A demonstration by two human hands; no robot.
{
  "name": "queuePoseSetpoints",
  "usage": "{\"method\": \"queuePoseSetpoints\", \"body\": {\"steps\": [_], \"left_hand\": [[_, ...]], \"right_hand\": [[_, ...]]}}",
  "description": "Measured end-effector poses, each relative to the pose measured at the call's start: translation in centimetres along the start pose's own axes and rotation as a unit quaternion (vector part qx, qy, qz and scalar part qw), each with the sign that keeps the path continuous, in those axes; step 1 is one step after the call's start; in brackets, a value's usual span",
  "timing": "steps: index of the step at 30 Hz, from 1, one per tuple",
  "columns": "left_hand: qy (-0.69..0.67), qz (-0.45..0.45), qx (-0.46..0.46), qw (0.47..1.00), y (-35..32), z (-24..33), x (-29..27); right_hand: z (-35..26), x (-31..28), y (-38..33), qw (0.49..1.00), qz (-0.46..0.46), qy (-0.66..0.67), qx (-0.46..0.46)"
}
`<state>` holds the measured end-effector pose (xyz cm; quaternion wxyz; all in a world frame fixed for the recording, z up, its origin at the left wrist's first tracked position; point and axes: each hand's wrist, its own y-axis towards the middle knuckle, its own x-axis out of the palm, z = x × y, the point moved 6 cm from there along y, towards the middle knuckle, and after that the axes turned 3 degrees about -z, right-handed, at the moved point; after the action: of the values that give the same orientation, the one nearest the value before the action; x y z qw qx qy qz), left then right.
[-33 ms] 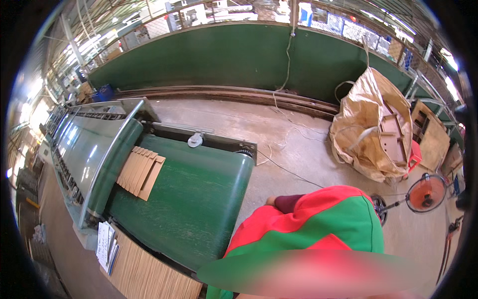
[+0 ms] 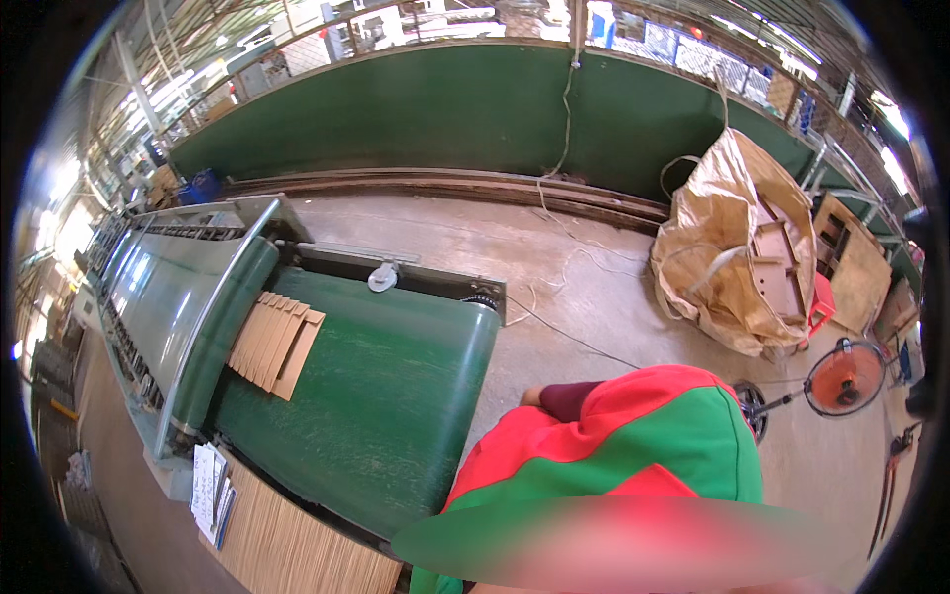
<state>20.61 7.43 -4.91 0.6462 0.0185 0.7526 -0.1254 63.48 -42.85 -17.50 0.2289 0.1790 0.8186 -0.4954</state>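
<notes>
Neither of my hands can be made out. My red and green top fills the lower right, and a blurred patch covers its lower part. Past the top's edge shows dark maroon cloth [image 2: 572, 399] with a small brown rounded end; I cannot tell what body part that is. Left of me runs a green conveyor belt [image 2: 386, 396]. On it, by the roller at its far left end, lies an overlapping row of flat brown cardboard pieces [image 2: 269, 342]. A stack of cardboard sheets [image 2: 297, 530] stands along the belt's near side, with written papers [image 2: 210, 495] on its left end.
A metal bar [image 2: 220, 312] crosses above the roller. Beyond the belt is a long green partition [image 2: 396, 114]. At the right stand a large tan sack [image 2: 698, 262] holding brown board pieces, a red stool [image 2: 821, 300] and an orange fan [image 2: 844, 379]. Cords trail over the floor.
The whole view has shifted very slightly, so things sit a little further left and the far ones a little higher. The cardboard pieces keep their place on the belt.
</notes>
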Motion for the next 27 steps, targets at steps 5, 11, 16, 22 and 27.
{"method": "queuePoseSetpoints", "body": {"steps": [5,11,16,22,27], "left_hand": [[0.014,-0.011,-0.001,1.000,-0.5,0.1,-0.2],[0.016,-0.020,-0.014,1.000,-0.6,-0.6,0.0],[0.010,-0.042,-0.046,0.998,-1.6,-4.6,0.6],[-0.010,-0.148,-0.168,0.975,-5.8,-15.5,3.6],[-0.026,-0.227,-0.276,0.933,-9.4,-19.5,4.4]], "right_hand": [[0.0,-2.7,-1.1,0.988,0.113,0.010,0.106],[0.4,-0.9,-3.7,0.991,0.087,0.057,0.082],[4.1,0.4,-3.6,0.983,0.120,0.062,0.124],[8.1,3.5,-1.9,0.983,-0.026,-0.156,0.090],[5.6,2.7,-1.1,0.968,-0.083,-0.232,0.051]]}}
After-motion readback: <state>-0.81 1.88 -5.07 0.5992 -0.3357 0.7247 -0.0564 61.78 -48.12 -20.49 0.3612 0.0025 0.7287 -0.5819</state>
